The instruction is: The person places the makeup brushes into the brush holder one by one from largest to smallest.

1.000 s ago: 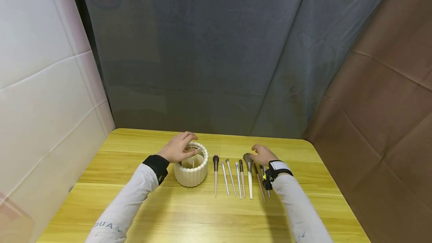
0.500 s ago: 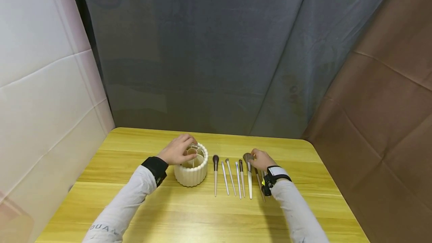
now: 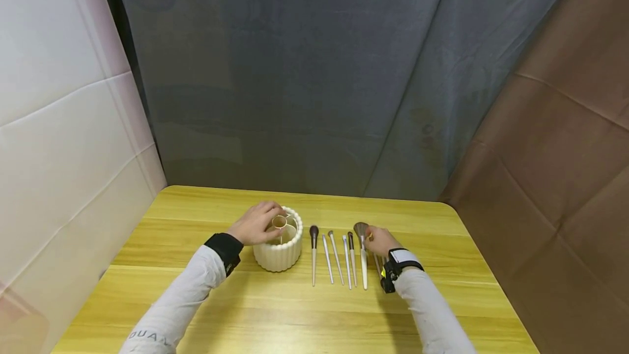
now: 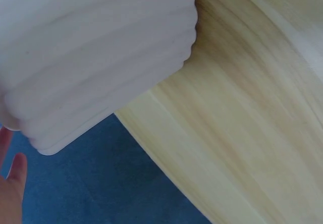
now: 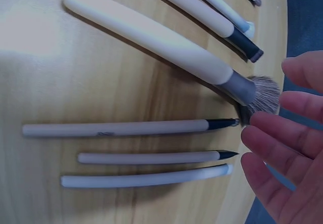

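The left hand grips the far-left rim of the ribbed holder, steadying it. The right hand, fingers loosely spread and holding nothing, hovers over the right end of the row of brushes. Picking one up seems the step in hand; next it must pinch a single thin handle.

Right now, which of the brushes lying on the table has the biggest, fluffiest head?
The thick white-handled brush beside the right hand. Its wide grey-brown head is much fuller than the others, which are thin brushes with small tips.

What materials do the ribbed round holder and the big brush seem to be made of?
The ribbed holder looks like matte cream ceramic or plastic: even colour, soft moulded ribs, no shine. The big brush seems to have a smooth cream plastic or painted handle, a grey metal-looking collar and soft grey-brown bristles; the exact material is uncertain.
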